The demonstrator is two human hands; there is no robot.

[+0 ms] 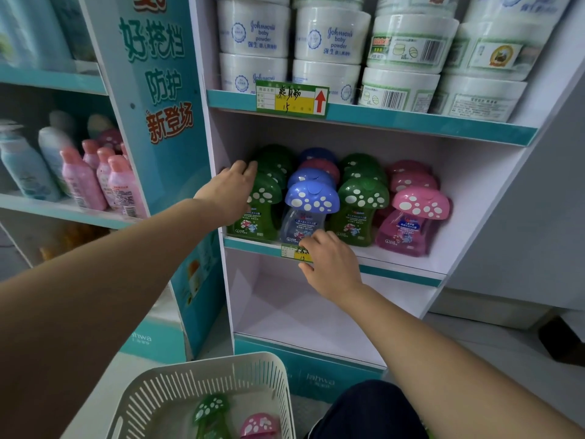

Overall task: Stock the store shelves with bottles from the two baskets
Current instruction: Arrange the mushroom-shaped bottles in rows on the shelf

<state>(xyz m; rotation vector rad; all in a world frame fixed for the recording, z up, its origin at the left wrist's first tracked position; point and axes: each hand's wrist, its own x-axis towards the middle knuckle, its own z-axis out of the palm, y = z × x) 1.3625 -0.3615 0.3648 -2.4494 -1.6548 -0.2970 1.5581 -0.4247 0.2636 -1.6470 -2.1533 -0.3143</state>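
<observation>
Glossy green mushroom-capped bottle gripped by left hand; right hand, fingers relaxed, touches blue bottle.

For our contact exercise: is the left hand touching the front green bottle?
Touching. Head view: left hand curls over the green bottle, no gap.

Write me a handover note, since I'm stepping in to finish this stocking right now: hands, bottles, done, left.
Left hand rests on the front-left green bottle. Right hand touches the blue bottle at its base. Grip is unclear for both.
Done: middle shelf holds four rows of bottles.
Left: spare green bottle and spare pink bottle lie in the basket. Only one basket shows.
</observation>
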